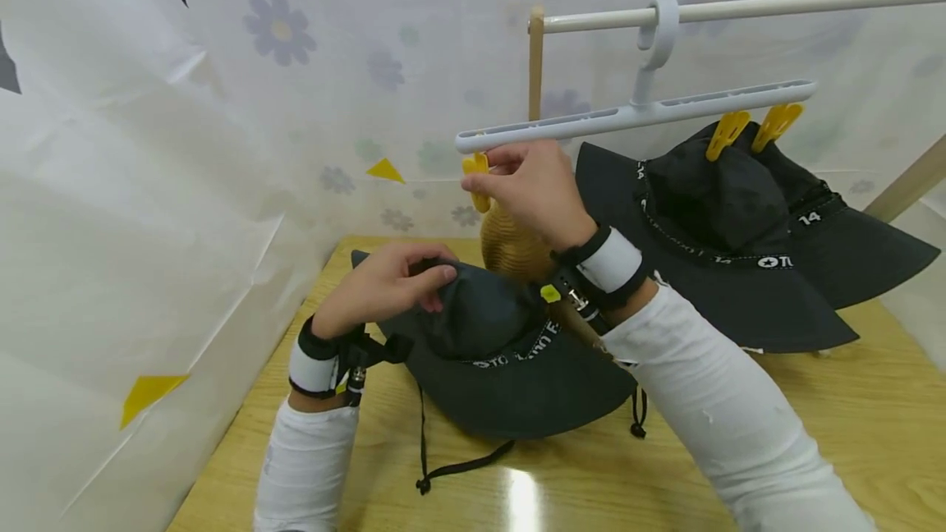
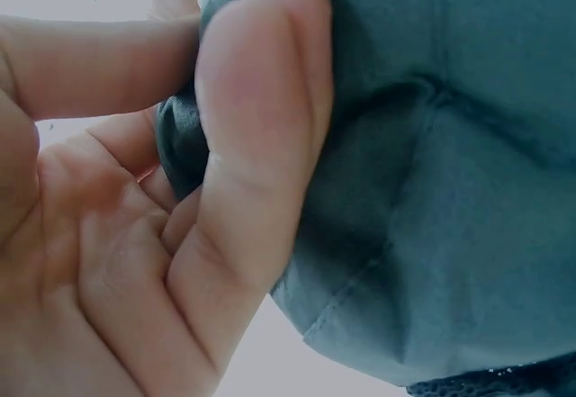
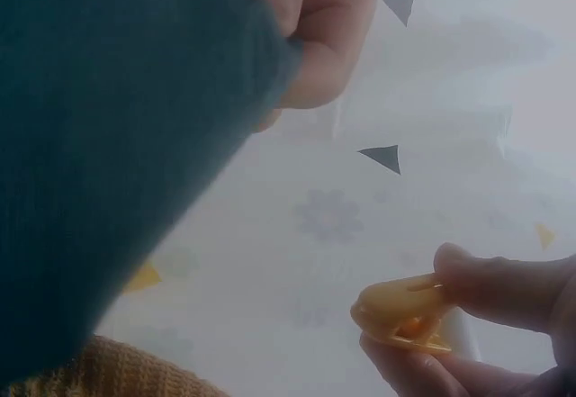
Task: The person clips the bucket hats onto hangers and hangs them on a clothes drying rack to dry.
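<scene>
My left hand (image 1: 384,286) pinches the top of the crown of a black bucket hat (image 1: 484,323), the cloth (image 2: 450,208) folded between thumb and fingers in the left wrist view. White lettering runs round the hat's band, and its chin cord (image 1: 469,464) hangs down over the table. Above and to the right, my right hand (image 1: 543,187) pinches a yellow clip (image 1: 476,183) at the left end of a pale hanger (image 1: 584,121). Close up in the right wrist view, thumb and fingers press on the clip's (image 3: 400,311) grip end.
Another black hat (image 1: 709,212) hangs from two yellow clips (image 1: 727,135) on the hanger's right half. The hanger hooks over a white rod (image 1: 798,2) on a wooden stand (image 1: 535,64). A ribbed tan object (image 1: 510,245) stands behind the held hat on the wooden table (image 1: 591,483).
</scene>
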Tool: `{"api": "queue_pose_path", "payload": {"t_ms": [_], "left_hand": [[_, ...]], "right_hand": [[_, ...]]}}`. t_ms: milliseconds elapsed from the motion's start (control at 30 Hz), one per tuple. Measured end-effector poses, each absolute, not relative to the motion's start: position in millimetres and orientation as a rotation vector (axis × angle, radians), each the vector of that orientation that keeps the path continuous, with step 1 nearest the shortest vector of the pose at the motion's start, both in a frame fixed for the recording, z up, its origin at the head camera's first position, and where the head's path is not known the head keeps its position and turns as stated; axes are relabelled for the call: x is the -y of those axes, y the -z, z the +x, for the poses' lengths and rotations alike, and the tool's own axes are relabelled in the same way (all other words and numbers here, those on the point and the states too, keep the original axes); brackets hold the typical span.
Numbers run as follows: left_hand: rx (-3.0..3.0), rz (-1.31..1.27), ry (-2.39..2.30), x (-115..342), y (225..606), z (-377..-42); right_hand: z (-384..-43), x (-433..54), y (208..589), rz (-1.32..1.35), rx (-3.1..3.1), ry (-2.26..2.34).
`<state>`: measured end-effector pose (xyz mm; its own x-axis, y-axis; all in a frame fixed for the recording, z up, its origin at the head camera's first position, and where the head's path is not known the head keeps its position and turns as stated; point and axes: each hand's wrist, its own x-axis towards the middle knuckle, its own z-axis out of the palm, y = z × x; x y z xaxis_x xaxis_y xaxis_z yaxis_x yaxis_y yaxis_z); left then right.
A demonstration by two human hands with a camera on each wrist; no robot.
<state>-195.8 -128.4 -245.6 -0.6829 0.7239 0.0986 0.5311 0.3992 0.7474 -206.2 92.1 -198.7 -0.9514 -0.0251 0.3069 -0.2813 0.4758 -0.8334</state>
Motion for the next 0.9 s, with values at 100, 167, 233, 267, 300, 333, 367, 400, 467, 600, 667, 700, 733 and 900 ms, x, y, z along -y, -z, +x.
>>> {"api": "queue_pose_path", "payload": {"t_ms": [100,167,233,267,300,333,367,400,467,600,667,700,733,900], "left_hand": [[-2.42,1.141,-1.167,125.3,244.5,-201.5],[-2.415,1.164,-1.166,122.7,243.7,-205.2],[-2.413,1.182,-1.165,120.0,242.9,-208.7],[-2.407,1.184,-1.169,118.7,242.4,-210.2],[-2.405,1.185,-1.177,117.8,242.1,-211.7],[-2.404,1.184,-1.186,117.1,242.0,-213.0],[-2.403,1.178,-1.201,116.5,242.3,-214.6],[-2.401,1.173,-1.218,115.9,242.1,-215.8],[-2.402,1.159,-1.258,114.7,242.3,-218.2],[-2.4,1.149,-1.338,111.2,242.9,-222.5],[-2.394,1.155,-1.373,109.5,244.0,-225.1],[-2.39,1.153,-1.39,108.6,244.4,-226.2],[-2.388,1.152,-1.407,107.7,244.6,-227.3],[-2.391,1.142,-1.516,103.7,244.2,-231.8]], "right_hand": [[-208.9,-92.2,195.5,0.269,2.472,-1.505],[-209.9,-92.9,193.1,0.283,2.466,-1.526],[-210.2,-94.2,190.7,0.296,2.465,-1.561],[-209.7,-95.0,189.1,0.295,2.469,-1.578],[-209.4,-95.8,187.7,0.291,2.473,-1.596],[-209.4,-96.5,186.6,0.284,2.477,-1.617],[-209.3,-97.1,185.5,0.275,2.48,-1.639],[-209.5,-97.7,184.9,0.268,2.479,-1.661],[-209.9,-98.5,183.7,0.249,2.479,-1.685],[-212.4,-99.7,185.0,0.247,2.456,-1.718],[-214.2,-100.3,186.5,0.247,2.44,-1.732],[-215.0,-100.5,187.4,0.25,2.427,-1.744],[-215.5,-100.6,188.1,0.252,2.415,-1.758],[-217.4,-101.8,191.2,0.267,2.369,-1.789]]}}
